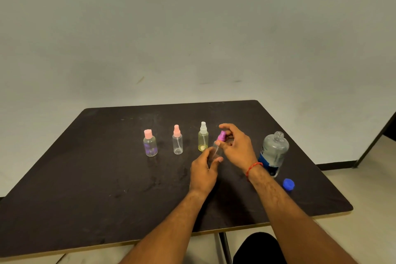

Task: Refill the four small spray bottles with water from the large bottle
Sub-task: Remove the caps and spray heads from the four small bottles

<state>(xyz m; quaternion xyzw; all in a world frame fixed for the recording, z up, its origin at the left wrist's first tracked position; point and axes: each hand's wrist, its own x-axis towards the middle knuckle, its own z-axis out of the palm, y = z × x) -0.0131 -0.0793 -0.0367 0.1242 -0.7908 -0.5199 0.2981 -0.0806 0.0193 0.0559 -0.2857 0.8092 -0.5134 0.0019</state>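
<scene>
Three small bottles are being borne upright in a row by the dark tabletop (pixel 96 188): a pink-capped bottle (pixel 150 144), a pink spray bottle (pixel 177 141) and a yellowish spray bottle (pixel 203 138). Further right, the uncapped large bottle (pixel 273 152) and, near it, a blue cap (pixel 288 184) are being supported.

Both forearms reach forward; left hand (pixel 203 170) grips a small clear plastic spray bottle (pixel 216 150), right hand (pixel 236 146) pinches its purple cap (pixel 221 135).

your left hand (pixel 203 172) grips a clear spray bottle (pixel 216 151) while your right hand (pixel 234 147) pinches its purple cap (pixel 221 135); the large bottle (pixel 273 153) stands uncapped.
</scene>
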